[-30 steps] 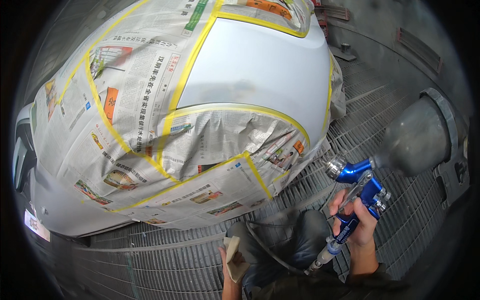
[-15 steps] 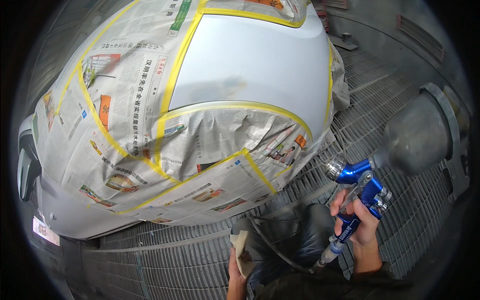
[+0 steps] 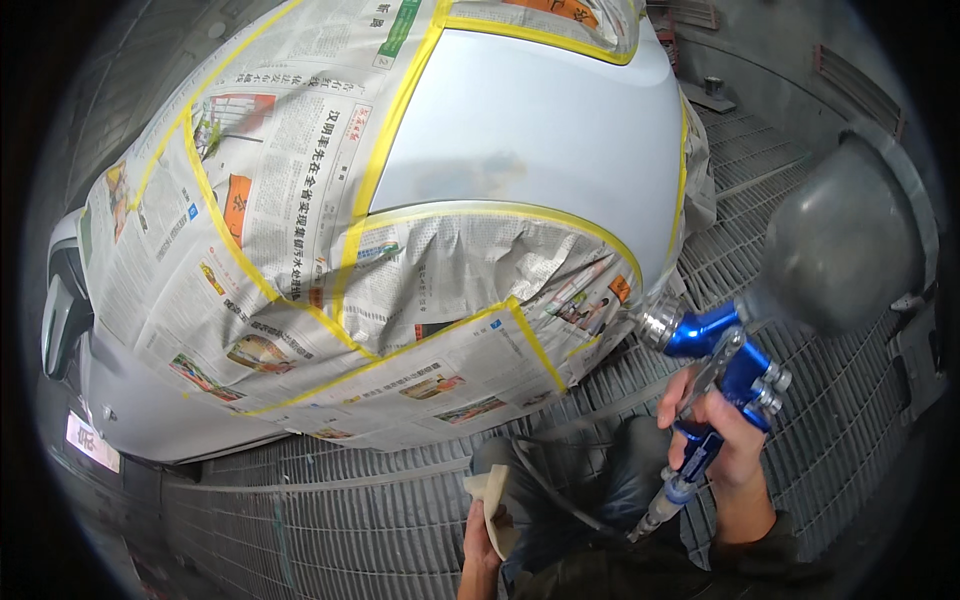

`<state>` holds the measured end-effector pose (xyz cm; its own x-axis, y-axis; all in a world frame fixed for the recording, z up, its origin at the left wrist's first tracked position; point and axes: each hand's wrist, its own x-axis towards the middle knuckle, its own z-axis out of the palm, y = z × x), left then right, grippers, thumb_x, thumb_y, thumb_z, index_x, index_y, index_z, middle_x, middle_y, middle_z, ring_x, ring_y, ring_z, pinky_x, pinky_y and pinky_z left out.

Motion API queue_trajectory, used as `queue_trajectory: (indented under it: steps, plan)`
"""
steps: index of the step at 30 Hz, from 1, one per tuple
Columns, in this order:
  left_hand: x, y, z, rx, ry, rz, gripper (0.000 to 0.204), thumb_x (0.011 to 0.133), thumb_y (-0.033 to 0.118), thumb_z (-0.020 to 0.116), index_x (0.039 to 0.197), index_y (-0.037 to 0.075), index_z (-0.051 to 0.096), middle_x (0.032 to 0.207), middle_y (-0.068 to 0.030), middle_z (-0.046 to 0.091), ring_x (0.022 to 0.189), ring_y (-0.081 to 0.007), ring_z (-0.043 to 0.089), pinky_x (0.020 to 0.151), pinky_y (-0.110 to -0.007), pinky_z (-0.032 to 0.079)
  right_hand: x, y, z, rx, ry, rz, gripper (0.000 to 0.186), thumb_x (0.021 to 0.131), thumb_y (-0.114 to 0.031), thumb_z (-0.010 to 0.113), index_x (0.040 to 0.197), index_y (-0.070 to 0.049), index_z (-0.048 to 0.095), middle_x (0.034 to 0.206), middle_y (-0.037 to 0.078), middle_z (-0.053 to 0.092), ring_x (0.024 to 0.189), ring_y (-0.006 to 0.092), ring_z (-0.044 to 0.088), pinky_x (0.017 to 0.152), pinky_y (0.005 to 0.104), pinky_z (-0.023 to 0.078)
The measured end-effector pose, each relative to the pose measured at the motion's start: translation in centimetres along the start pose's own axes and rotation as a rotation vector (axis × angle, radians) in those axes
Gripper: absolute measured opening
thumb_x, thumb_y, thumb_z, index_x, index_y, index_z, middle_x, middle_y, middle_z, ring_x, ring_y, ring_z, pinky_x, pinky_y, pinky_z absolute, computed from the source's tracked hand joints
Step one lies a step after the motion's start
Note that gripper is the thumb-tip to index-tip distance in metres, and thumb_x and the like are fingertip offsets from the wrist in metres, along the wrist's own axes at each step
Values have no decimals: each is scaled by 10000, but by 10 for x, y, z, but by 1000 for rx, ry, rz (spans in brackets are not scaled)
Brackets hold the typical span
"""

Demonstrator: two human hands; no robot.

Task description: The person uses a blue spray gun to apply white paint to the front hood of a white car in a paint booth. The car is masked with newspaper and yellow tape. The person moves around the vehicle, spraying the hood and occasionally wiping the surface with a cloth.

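Observation:
My right hand (image 3: pixel 738 445) is closed around the handle of a blue spray gun (image 3: pixel 706 332), its fingers at the silver trigger. The gun carries a grey, dusty cup (image 3: pixel 838 245), and a dark hose (image 3: pixel 570 505) runs near its lower end. Its silver nozzle faces left, close to the newspaper-covered side of a car. My left hand (image 3: pixel 480 542), low in the middle, grips a folded cream cloth (image 3: pixel 494 500). Beyond both hands is a pale car panel (image 3: pixel 520 110) with a darker, yellowish patch (image 3: pixel 470 176) near its lower edge.
Newspaper sheets (image 3: pixel 270 190) cover much of the car, edged with yellow tape (image 3: pixel 400 100). A side mirror (image 3: pixel 66 320) juts out at the far left. Metal floor grating (image 3: pixel 350 500) runs below and to the right. A small container (image 3: pixel 713 87) stands by the back wall.
The car sits farther right in the picture as my view shifts. The spray gun has come slightly left and up, nearer the car. Both hands keep their grips.

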<state>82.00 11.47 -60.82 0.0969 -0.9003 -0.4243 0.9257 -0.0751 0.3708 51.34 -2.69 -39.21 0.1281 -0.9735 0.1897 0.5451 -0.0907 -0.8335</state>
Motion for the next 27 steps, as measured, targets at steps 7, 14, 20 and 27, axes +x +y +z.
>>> queue_trajectory:
  steps: [7, 14, 20, 27]
  plan:
    - [-4, 6, 1, -1, 30, 71, 324, 1023, 299, 478, 1188, 23, 505, 808, -18, 478, 673, -117, 436, 615, -256, 422, 32, -40, 6, -180, 159, -132, 407, 980, -287, 456, 1136, 85, 512, 913, 161, 595, 722, 156, 604, 404, 201, 510]
    - [-3, 6, 4, -50, 59, 41, 239, 998, 276, 522, 1128, 77, 540, 794, -11, 545, 655, -120, 467, 573, -257, 408, 28, -39, -1, -26, 2, -93, 415, 998, -235, 417, 1239, 102, 430, 932, 193, 566, 742, 192, 607, 409, 210, 542]
    - [-3, 8, 1, -74, 49, -9, 207, 994, 254, 520, 1094, 78, 560, 791, -10, 548, 665, -125, 469, 576, -252, 412, 24, -37, 1, -38, 47, -114, 380, 998, -212, 418, 1213, 100, 453, 947, 199, 575, 765, 194, 616, 413, 210, 544]
    - [-4, 5, 19, -15, 155, 68, 158, 976, 218, 501, 961, 70, 556, 745, -11, 456, 652, -104, 421, 603, -222, 395, 23, -36, 1, 22, 41, -98, 353, 999, -208, 421, 1167, 95, 490, 974, 192, 588, 793, 194, 618, 429, 216, 548]
